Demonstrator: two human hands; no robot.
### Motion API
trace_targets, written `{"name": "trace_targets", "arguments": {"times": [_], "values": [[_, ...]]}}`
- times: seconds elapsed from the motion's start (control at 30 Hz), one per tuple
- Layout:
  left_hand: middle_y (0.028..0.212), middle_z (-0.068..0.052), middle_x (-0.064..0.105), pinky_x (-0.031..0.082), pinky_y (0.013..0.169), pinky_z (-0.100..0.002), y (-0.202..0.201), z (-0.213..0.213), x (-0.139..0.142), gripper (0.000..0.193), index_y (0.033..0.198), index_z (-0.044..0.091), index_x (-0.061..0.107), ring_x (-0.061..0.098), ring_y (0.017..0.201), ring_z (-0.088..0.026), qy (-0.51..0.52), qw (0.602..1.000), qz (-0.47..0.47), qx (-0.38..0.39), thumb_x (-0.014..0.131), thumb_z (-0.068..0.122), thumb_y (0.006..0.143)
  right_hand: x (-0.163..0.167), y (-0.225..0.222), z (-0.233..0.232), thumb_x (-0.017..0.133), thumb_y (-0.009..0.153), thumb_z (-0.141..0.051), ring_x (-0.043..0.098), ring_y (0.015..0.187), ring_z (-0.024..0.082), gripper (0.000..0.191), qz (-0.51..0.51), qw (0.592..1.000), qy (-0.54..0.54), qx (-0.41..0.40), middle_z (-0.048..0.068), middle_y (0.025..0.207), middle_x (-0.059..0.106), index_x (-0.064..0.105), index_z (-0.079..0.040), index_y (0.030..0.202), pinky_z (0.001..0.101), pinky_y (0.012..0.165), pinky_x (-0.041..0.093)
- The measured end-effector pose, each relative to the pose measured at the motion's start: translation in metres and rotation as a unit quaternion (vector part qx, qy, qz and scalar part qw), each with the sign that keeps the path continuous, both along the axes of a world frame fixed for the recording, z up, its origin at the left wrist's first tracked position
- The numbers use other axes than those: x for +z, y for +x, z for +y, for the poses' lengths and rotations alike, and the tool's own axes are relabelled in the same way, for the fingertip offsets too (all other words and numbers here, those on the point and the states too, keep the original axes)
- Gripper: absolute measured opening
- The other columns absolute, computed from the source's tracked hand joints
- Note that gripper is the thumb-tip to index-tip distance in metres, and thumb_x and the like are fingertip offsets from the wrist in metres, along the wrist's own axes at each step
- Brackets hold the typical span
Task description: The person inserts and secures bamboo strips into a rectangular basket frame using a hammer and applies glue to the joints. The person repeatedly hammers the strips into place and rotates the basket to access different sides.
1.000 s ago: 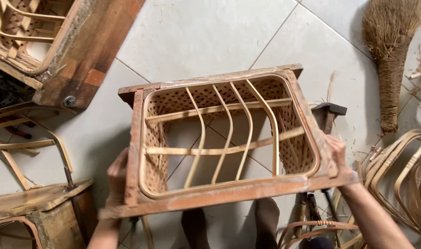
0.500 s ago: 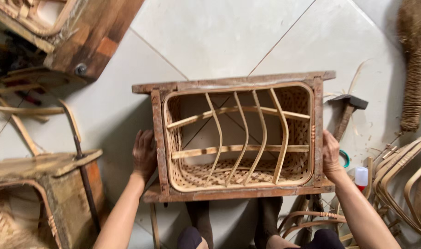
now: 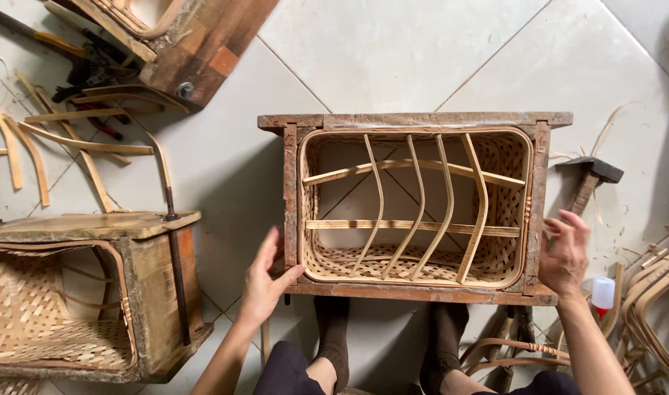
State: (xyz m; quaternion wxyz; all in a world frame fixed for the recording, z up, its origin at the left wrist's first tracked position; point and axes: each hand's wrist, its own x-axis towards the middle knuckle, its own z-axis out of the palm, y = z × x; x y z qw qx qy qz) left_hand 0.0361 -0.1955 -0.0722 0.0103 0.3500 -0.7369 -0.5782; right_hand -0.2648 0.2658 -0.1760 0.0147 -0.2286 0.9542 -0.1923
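A rectangular wooden frame (image 3: 415, 120) with a woven bamboo basket (image 3: 415, 263) fitted inside it rests on the tiled floor in front of me, open side up. Curved bamboo ribs (image 3: 415, 212) cross its opening. My left hand (image 3: 265, 281) is open beside the frame's near left corner, thumb touching the wood. My right hand (image 3: 566, 252) is open just off the frame's right side, fingers spread, holding nothing. My feet in dark socks (image 3: 333, 329) sit below the frame.
A second wooden frame with a woven basket (image 3: 71, 307) lies at the left. Loose bamboo strips (image 3: 71, 139) and tools lie at upper left, another frame (image 3: 195, 44) at top. A hammer (image 3: 587, 179), a small white bottle (image 3: 602, 294) and bent bamboo hoops (image 3: 653, 314) are at the right.
The frame has been lowered flat onto the floor. Both hands have let go of its sides and now hover open beside it.
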Motion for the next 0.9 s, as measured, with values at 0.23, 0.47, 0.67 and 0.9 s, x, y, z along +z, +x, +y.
{"name": "trace_targets", "arguments": {"times": [0.23, 0.47, 0.67, 0.9], "values": [[0.15, -0.025, 0.044, 0.036, 0.113, -0.05, -0.004, 0.019, 0.001, 0.095, 0.147, 0.008, 0.042, 0.04, 0.14, -0.037, -0.28, 0.958, 0.046, -0.049, 0.089, 0.023, 0.066, 0.015, -0.008, 0.01, 0.075, 0.099, -0.019, 0.053, 0.127, 0.039, 0.047, 0.037, 0.986, 0.068, -0.148, 0.023, 0.131, 0.054, 0.056, 0.007, 0.134, 0.0517, 0.106, 0.045], [0.108, -0.002, 0.076, 0.044, 0.113, -0.052, 0.0, 0.053, 0.011, 0.024, 0.105, 0.014, 0.077, 0.06, 0.122, -0.028, -0.419, 0.876, 0.121, -0.208, 0.079, 0.015, 0.081, 0.021, -0.021, -0.01, 0.081, 0.096, -0.026, 0.067, 0.095, 0.029, 0.056, -0.05, 0.983, -0.007, -0.175, 0.019, 0.117, 0.066, 0.057, 0.006, 0.135, 0.0437, 0.089, 0.053], [0.099, -0.007, 0.079, 0.061, 0.084, -0.035, -0.032, 0.05, -0.002, 0.023, 0.104, 0.007, 0.068, 0.075, 0.092, -0.02, -0.099, 0.966, -0.033, -0.236, 0.078, 0.018, 0.086, 0.036, -0.041, -0.005, 0.073, 0.093, -0.013, 0.066, 0.073, 0.016, 0.046, -0.147, 0.933, -0.092, -0.316, 0.007, 0.095, 0.069, 0.059, 0.003, 0.133, 0.0353, 0.069, 0.054], [0.09, -0.008, 0.081, 0.057, 0.079, -0.031, -0.053, 0.029, -0.016, 0.04, 0.106, 0.006, 0.058, 0.076, 0.085, -0.014, 0.043, 0.956, -0.097, -0.274, 0.085, 0.017, 0.078, 0.099, 0.012, 0.01, 0.061, 0.108, -0.015, 0.053, 0.06, 0.015, 0.022, -0.266, 0.897, -0.26, -0.24, 0.009, 0.082, 0.057, 0.049, -0.004, 0.123, 0.03, 0.05, 0.045]]}}
